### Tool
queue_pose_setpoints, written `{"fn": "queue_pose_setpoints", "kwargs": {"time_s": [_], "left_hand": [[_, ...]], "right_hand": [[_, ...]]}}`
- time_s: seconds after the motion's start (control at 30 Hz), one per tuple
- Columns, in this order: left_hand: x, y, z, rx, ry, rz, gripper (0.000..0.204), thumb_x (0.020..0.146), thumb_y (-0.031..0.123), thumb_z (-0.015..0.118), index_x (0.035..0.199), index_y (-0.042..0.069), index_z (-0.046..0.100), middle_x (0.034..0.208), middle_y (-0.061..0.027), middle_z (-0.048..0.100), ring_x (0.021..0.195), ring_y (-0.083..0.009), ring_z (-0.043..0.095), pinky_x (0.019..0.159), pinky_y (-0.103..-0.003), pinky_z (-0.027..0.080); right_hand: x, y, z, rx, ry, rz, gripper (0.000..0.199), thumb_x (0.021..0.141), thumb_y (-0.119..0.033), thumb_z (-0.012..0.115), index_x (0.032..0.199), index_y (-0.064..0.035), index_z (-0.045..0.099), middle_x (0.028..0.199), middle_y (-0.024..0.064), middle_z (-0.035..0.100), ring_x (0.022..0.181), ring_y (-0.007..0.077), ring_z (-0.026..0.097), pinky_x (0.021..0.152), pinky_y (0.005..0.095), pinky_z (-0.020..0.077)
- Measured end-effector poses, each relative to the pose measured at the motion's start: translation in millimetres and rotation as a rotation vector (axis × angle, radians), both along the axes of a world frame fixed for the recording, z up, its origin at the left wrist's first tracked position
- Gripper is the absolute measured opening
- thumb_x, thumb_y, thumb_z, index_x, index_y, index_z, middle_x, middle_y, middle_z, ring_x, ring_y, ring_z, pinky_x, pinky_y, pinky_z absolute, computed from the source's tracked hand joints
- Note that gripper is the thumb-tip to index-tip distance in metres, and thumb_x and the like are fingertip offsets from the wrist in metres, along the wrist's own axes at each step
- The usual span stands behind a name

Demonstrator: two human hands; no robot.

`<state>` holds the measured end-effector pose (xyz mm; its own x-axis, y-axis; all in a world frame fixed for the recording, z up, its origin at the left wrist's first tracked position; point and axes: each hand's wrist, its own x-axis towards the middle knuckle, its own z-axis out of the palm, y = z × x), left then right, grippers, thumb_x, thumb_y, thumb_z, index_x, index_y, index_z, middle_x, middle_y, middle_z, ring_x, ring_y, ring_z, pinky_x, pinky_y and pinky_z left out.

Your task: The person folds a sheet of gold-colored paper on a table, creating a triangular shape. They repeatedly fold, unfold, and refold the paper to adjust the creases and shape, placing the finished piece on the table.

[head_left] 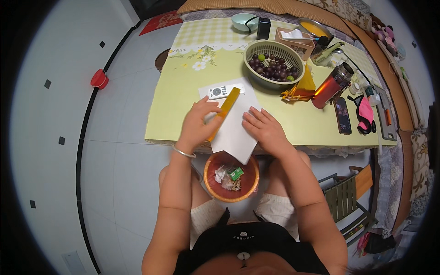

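Note:
A narrow gold paper strip lies slantwise on white paper at the table's front edge. My left hand is at the strip's left side, fingers curled, with thumb and forefinger on it. Flat on the right part of the white paper rests my right hand, its fingers stretched out and nothing in them. The paper's near corner juts past the table edge, above a round waste bin. Just beyond the strip's far end sits a white remote control.
A colander of dark grapes stands beyond my hands, with folded gold paper beside it. Further right are a red thermos, a phone and a pink-and-black cloth item. A folding chair is below the table's right side.

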<state>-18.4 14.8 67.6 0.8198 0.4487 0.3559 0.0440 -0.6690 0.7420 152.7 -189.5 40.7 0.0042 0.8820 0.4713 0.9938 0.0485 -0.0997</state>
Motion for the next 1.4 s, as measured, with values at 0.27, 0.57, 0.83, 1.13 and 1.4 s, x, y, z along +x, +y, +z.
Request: {"fn": "queue_pose_setpoints", "kwargs": {"time_s": [0.27, 0.57, 0.83, 1.13, 1.4], "left_hand": [[-12.7, -98.7, -31.9, 0.67, 0.304, 0.021, 0.066, 0.074, 0.032, 0.077, 0.121, -0.011, 0.059, 0.124, -0.0285, 0.061, 0.12, -0.0421, 0.058, 0.109, -0.056, 0.038], [-32.5, -54.4, -29.1, 0.436, 0.07, -0.071, 0.012, 0.079, 0.007, 0.065, 0.09, 0.003, 0.069, 0.105, -0.0165, 0.069, 0.105, -0.0344, 0.065, 0.093, -0.048, 0.052], [-42.7, -35.8, -24.4, 0.079, 0.002, -0.127, 0.029, 0.076, -0.003, 0.061, 0.101, 0.005, 0.073, 0.106, -0.0138, 0.073, 0.108, -0.0322, 0.069, 0.092, -0.041, 0.055], [-44.1, -25.9, -31.3, 0.211, 0.153, -0.261, 0.021, 0.076, 0.0, 0.066, 0.095, 0.006, 0.073, 0.109, -0.0126, 0.073, 0.113, -0.0326, 0.067, 0.096, -0.042, 0.054], [-31.3, -26.8, -23.9, 0.274, 0.093, -0.208, 0.011, 0.083, 0.01, 0.071, 0.091, 0.003, 0.071, 0.141, -0.0172, 0.057, 0.132, -0.0386, 0.052, 0.106, -0.043, 0.045]], "right_hand": [[-25.2, 9.2, -11.5, -0.106, -0.01, -0.118, 0.039, 0.084, -0.012, 0.058, 0.12, 0.0003, 0.065, 0.136, 0.0183, 0.06, 0.134, 0.0324, 0.051, 0.113, 0.0467, 0.0378], [0.1, -3.5, 3.9, -0.208, 0.131, 0.065, 0.04, 0.082, -0.006, 0.062, 0.123, -0.0071, 0.064, 0.137, 0.0099, 0.061, 0.137, 0.0289, 0.048, 0.118, 0.049, 0.033], [11.2, -9.2, 17.8, 0.0, 0.287, -0.001, 0.058, 0.07, 0.008, 0.063, 0.125, -0.0104, 0.063, 0.138, 0.0112, 0.06, 0.137, 0.0317, 0.049, 0.117, 0.051, 0.0334], [32.9, -18.2, 4.5, -0.248, 0.588, 0.239, 0.066, 0.066, 0.008, 0.066, 0.13, -0.009, 0.065, 0.139, 0.0109, 0.06, 0.14, 0.0326, 0.046, 0.119, 0.05, 0.03], [40.1, -15.8, -11.8, -0.289, 0.949, 0.085, 0.031, 0.09, -0.013, 0.07, 0.119, -0.0043, 0.07, 0.133, 0.0139, 0.064, 0.12, 0.03, 0.062, 0.103, 0.0363, 0.047]]}}
